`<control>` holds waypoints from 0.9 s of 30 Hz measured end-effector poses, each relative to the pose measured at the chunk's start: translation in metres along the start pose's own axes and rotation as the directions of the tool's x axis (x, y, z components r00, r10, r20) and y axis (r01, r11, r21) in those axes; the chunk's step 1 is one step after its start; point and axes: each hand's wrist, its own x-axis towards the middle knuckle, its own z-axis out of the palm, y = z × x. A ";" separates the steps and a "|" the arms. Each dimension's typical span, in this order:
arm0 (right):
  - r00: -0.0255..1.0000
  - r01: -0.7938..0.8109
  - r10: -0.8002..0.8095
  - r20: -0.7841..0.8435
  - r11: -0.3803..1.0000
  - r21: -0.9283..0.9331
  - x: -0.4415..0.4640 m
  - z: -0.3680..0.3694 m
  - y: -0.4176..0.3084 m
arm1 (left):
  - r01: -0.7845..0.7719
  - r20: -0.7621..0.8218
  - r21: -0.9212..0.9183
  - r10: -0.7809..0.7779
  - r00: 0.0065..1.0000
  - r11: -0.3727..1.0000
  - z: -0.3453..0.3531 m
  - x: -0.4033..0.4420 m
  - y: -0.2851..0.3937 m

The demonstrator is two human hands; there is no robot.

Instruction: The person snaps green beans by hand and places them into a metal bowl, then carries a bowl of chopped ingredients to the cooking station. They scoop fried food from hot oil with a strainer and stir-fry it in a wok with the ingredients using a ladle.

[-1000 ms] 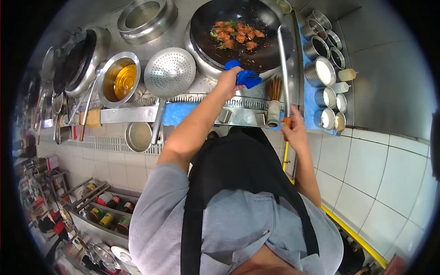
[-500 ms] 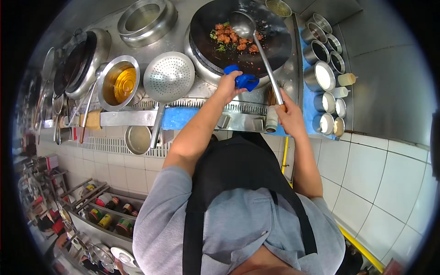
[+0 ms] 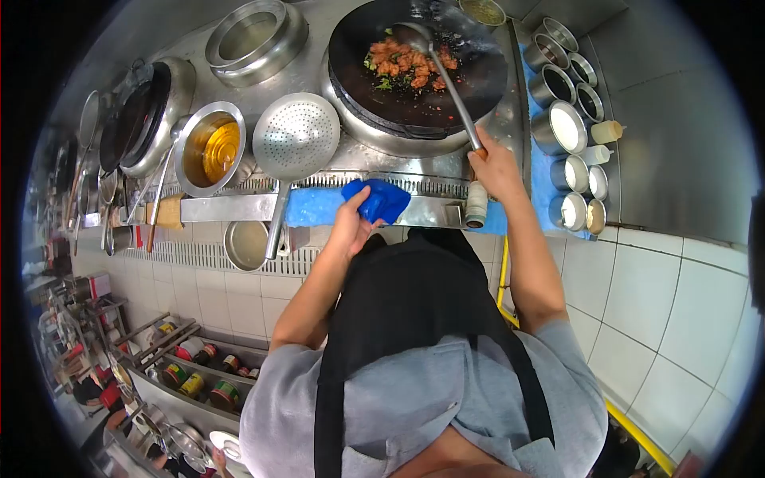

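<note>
My right hand (image 3: 497, 169) is closed round the wooden grip of a long steel ladle (image 3: 450, 84), whose bowl rests among the food at the far side. Browned meat pieces with bits of green (image 3: 410, 64) lie in a large black wok (image 3: 366, 111) on the stove. A folded blue cloth (image 3: 381, 201) is pinched in my left hand (image 3: 351, 223), over the front ledge and apart from the wok. Beside my right hand, at the stove's front edge, stands a bamboo wok brush (image 3: 476, 205) with a wrapped handle.
A perforated strainer (image 3: 296, 135) lies left of the wok, next to a pot of yellow oil (image 3: 219, 151). Several seasoning containers (image 3: 567, 127) and squeeze bottles (image 3: 608, 131) line the right side. Behind me at left is a shelf of jars and cans (image 3: 191, 382).
My left hand has drawn back from the wok's near rim toward me and left, with the blue cloth. My right hand and the ladle have shifted slightly forward; the food is more spread.
</note>
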 end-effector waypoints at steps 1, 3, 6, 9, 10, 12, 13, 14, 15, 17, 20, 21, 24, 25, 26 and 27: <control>1.000 0.004 -0.004 0.006 0.999 0.048 -0.011 -0.005 0.003 | 0.001 -0.014 0.000 -0.001 1.000 1.000 -0.006 -0.006 -0.003; 0.999 0.017 -0.020 0.026 0.990 0.138 -0.040 -0.016 0.002 | -0.007 -0.067 -0.040 0.004 0.998 0.999 -0.009 -0.016 -0.007; 0.984 -0.159 0.127 0.128 0.943 0.291 -0.075 -0.026 -0.015 | -0.036 -0.131 -0.051 0.029 0.991 0.998 -0.012 -0.027 -0.010; 0.989 -0.138 0.122 0.085 0.965 0.221 -0.072 -0.025 0.002 | -0.050 -0.131 -0.028 0.046 0.990 0.998 -0.015 -0.028 -0.011; 0.986 -0.166 0.157 0.057 0.961 0.221 -0.073 -0.023 0.003 | -0.055 -0.116 -0.011 0.053 0.992 0.998 -0.016 -0.027 -0.011; 0.977 -0.207 0.211 0.003 0.953 0.221 -0.064 -0.018 0.000 | -0.073 -0.101 -0.004 0.072 0.992 0.997 -0.016 -0.029 -0.012; 0.981 -0.175 0.189 -0.044 0.960 0.218 -0.058 -0.015 0.008 | -0.083 -0.101 -0.008 0.082 0.991 0.996 -0.016 -0.031 -0.012; 0.981 -0.146 0.169 -0.092 0.966 0.215 -0.053 -0.009 0.022 | -0.092 -0.102 -0.010 0.091 0.991 0.996 -0.015 -0.033 -0.012; 0.978 -0.118 0.150 -0.143 0.970 0.211 -0.048 -0.006 0.030 | -0.093 -0.111 -0.017 0.090 0.990 0.996 -0.015 -0.035 -0.013; 0.973 -0.078 0.094 -0.212 0.993 0.084 -0.035 -0.011 0.019 | -0.086 -0.127 -0.024 0.083 0.988 0.996 -0.014 -0.041 -0.016; 0.974 -0.057 0.054 -0.220 0.998 -0.007 -0.009 -0.003 0.026 | -0.071 -0.116 0.007 0.071 0.991 0.997 -0.022 -0.047 -0.023; 0.982 -0.136 0.148 -0.116 0.985 0.110 -0.010 -0.005 0.024 | -0.078 -0.117 0.000 0.078 0.990 0.997 -0.024 -0.049 -0.025; 0.974 -0.226 0.216 0.067 0.936 0.272 -0.011 -0.010 0.013 | -0.111 -0.158 -0.044 0.103 0.982 0.993 -0.016 -0.060 -0.024; 0.988 -0.151 0.153 0.010 0.960 0.235 -0.020 -0.009 0.010 | -0.118 -0.157 -0.043 0.110 0.981 0.992 -0.018 -0.056 -0.022; 0.994 -0.088 0.097 -0.040 0.977 0.195 -0.032 -0.008 0.009 | -0.115 -0.159 -0.041 0.108 0.981 0.992 -0.024 -0.054 -0.024; 0.996 -0.036 0.049 -0.081 0.988 0.149 -0.043 -0.007 0.007 | -0.102 -0.165 -0.039 0.094 0.982 0.994 -0.030 -0.055 -0.029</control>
